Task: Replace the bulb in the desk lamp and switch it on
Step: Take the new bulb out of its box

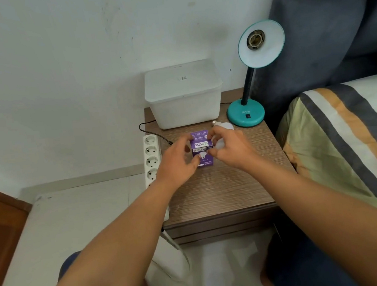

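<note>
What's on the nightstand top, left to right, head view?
Power strip → left hand → purple bulb box → right hand → teal desk lamp base. Left out for overlap: white storage box, loose bulb.

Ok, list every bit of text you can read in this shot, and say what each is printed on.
"ECOLINK", upside down: upper flap of the purple bulb box.
"ECOLINK", upright: front of the same box.
"ATN": teal lamp base.
Small print on the box: too small to read.
Grey mark on the white storage box lid: blurred, unreadable.
</note>
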